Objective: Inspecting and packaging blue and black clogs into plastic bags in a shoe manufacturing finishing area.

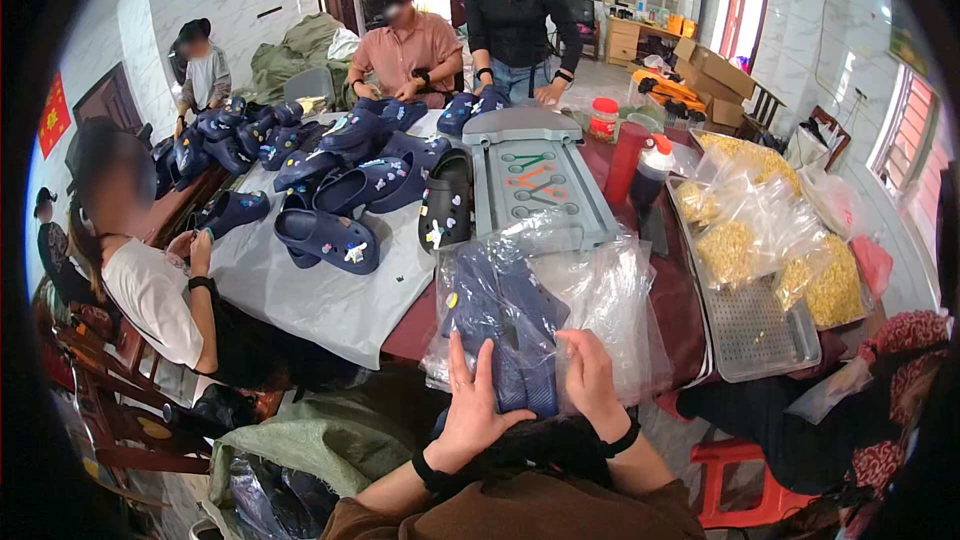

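Two bare hands met at the six o'clock position of the head view, both pressed against a pair of navy clogs (pixel 510 325) sealed inside a clear plastic bag (pixel 600 305). Largest in the scene was the table (pixel 690 310), its dark red top running from the centre toward twelve o'clock, with a grey sheet (pixel 310 295) spread over its nine o'clock half. On that sheet lay a heap of loose navy clogs (pixel 340 180), some studded with small charms, and one black clog (pixel 447 205) at their three o'clock edge. A grey plastic tray (pixel 535 180) bearing coloured scissors lay at twelve o'clock from the bagged pair. A perforated metal tray (pixel 755 335) stood at three o'clock, carrying bags of yellow pieces (pixel 760 240). Four other people sat or stood around the far and nine o'clock sides of the table. The bagged clogs rested at the near table edge, toes pointing toward twelve o'clock. The left hand (pixel 470 405) lay flat on the bag's lower left, fingers spread and extended, pressing rather than clasping. The right hand (pixel 590 380) held the bag's lower right, fingers curled around the plastic beside the clogs. Each wrist wore a black band.
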Available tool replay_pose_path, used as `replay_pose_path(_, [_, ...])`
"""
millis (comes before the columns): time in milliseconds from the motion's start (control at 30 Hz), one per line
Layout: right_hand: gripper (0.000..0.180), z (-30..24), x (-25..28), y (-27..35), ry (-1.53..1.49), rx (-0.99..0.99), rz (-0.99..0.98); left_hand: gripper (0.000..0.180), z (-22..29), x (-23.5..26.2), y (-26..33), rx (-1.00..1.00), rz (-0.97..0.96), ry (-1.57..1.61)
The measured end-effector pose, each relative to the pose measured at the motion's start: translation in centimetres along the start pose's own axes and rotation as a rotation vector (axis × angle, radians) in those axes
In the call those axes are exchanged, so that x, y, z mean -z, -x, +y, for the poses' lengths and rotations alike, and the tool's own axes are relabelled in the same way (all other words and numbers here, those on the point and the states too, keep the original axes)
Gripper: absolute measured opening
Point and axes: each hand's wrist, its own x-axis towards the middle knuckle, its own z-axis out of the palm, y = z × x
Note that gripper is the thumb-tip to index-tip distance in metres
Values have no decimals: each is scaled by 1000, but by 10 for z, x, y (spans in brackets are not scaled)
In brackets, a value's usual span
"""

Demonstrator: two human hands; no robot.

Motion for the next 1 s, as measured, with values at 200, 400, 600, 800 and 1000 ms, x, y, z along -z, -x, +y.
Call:
replay_pose_path(200, [60,-20,14,11,-65,103,-192,128,-10,-1,-4,0,25,109])
replay_pose_path(400, [86,-19,9,16,71,151,-231,114,-20,-10,1,-7,44,184])
replay_pose_path(600, [80,-11,8,28,-89,2,-209,112,-22,-18,3,198,80,474])
replay_pose_path(800, [85,-17,15,29,162,78,-62,110,-32,-19,-5,159,0,422])
replay_pose_path(1000, [97,-28,8,26,254,129,-147,96,-25,-19,-6,187,-11,398])
